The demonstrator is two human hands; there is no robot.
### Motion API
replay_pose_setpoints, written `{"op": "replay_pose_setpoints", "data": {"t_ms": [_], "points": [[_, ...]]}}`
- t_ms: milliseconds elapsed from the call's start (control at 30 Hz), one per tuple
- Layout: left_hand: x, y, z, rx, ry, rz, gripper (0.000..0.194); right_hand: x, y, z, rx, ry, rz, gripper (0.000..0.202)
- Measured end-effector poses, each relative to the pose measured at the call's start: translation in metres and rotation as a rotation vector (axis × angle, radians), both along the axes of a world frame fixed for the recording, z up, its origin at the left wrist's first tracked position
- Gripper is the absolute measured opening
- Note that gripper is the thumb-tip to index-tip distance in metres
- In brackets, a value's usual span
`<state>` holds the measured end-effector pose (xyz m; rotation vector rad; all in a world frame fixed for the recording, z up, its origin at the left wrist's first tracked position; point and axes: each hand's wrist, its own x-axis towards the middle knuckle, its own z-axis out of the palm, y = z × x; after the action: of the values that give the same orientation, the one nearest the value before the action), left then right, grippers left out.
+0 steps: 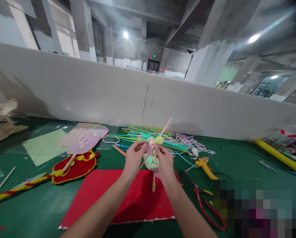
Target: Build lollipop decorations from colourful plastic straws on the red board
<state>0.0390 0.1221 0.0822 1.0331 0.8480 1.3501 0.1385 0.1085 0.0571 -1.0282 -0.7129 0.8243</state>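
Observation:
My left hand [133, 159] and my right hand [164, 162] are together above a red foam sheet [105, 195], both gripping a small craft piece [151, 161] made of pastel felt rounds on a stick. Two pompoms [155, 140], one pale and one yellow, sit at its top between my fingertips. A thin pink stick [165, 127] juts up to the right from it, and a fuzzy stem [153, 183] hangs below my hands.
A pile of coloured pipe cleaners [157, 136] lies behind my hands by the white foam wall [88, 89]. Red-handled scissors [204, 202] and a yellow glue gun [205, 166] lie right. Felt fans, purple [87, 140] and red [74, 168], lie left on the green table [38, 205].

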Motion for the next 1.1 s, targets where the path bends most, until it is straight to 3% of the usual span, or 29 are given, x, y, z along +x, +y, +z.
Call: {"op": "replay_pose_setpoints", "data": {"t_ms": [233, 633, 833, 1100], "points": [[-0.011, 0.007, 0.0, 0.071, 0.136, 0.044, 0.026, -0.007, -0.001, -0.005, -0.019, -0.1, 0.03, 0.03], [-0.021, 0.015, 0.005, 0.073, 0.175, 0.048, 0.025, -0.003, -0.005, 0.005, -0.038, -0.313, 0.171, 0.033], [-0.026, 0.019, 0.005, 0.098, 0.246, -0.019, 0.021, 0.0, -0.01, 0.016, -0.056, -0.397, 0.189, 0.026], [-0.039, 0.02, 0.019, 0.127, 0.389, -0.122, 0.01, 0.003, -0.01, 0.017, -0.056, -0.477, 0.197, 0.024]]}}
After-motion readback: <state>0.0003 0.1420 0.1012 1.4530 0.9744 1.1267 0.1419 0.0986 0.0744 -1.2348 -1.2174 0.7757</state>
